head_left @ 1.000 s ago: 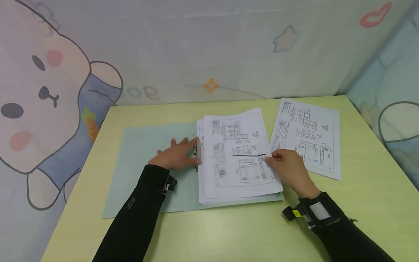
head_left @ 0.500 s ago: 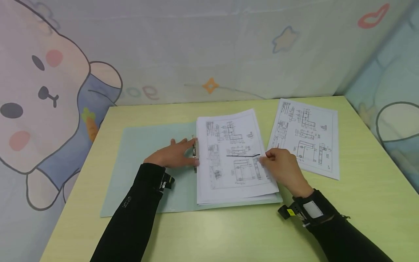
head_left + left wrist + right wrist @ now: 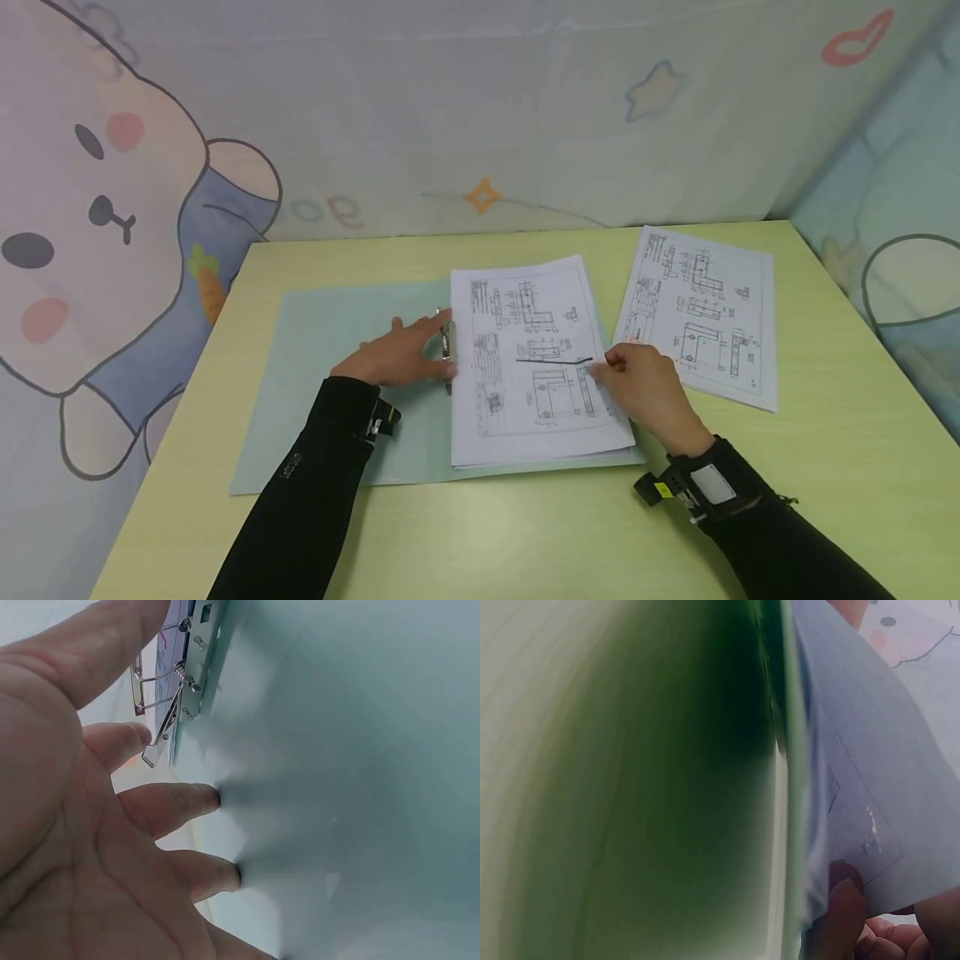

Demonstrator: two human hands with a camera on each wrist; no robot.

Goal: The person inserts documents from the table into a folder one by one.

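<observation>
Cartoon-printed fabric (a rabbit, stars, a carrot) is hanging behind the pale yellow-green table (image 3: 525, 533), closing it in on three sides. An open light-green folder (image 3: 330, 392) is lying flat near the table's middle, and a stack of drawing sheets (image 3: 536, 367) is sitting on the folder's right half. The left hand (image 3: 393, 354) is resting flat on the folder's left half, fingers straight, with the fingertips reaching the metal clip (image 3: 448, 350) at the spine; the left wrist view is showing that clip (image 3: 176, 690) with its wire lever standing raised. The right hand (image 3: 641, 387) is pinching the right edge of the top sheet and holding it against the clip side of the stack. A single loose sheet (image 3: 697, 312) is lying on the table just right of the folder.

Judging from this, the sheets are being squared under the open clip; the next move likely calls for pressing the lever down while the stack is held in line.
</observation>
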